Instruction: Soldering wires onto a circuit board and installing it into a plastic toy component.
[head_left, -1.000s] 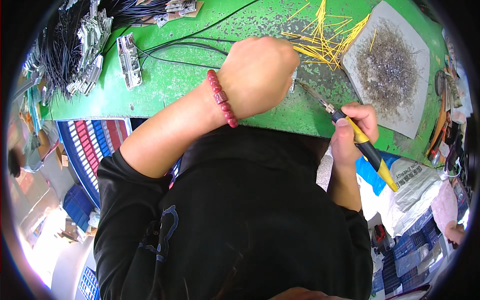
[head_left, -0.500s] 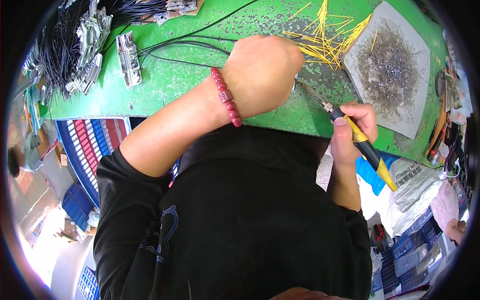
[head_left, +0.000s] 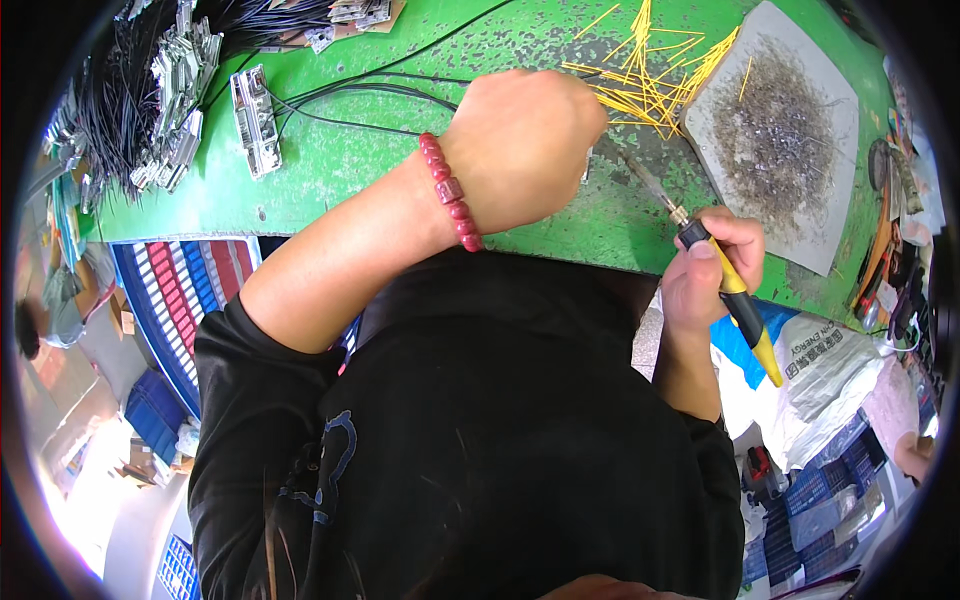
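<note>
Green, scuffed bench (head_left: 330, 160). At far left, a heap of grey metal connector pieces (head_left: 175, 105) beside a bundle of black wires (head_left: 105, 90). One grey connector strip (head_left: 256, 120) apart, nearer the middle, with black cables (head_left: 380, 90) trailing off it. At right, a grey sheet (head_left: 830, 230) under a mound of fine metal bits (head_left: 775, 135). Below the bench edge, red and blue striped bins (head_left: 185, 290); at lower right, a white bag (head_left: 830, 370).

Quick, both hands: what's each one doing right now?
Left hand: closed in a fist on the green table; anything held is hidden.
Right hand: closed on the yellow-and-black tool.
</note>
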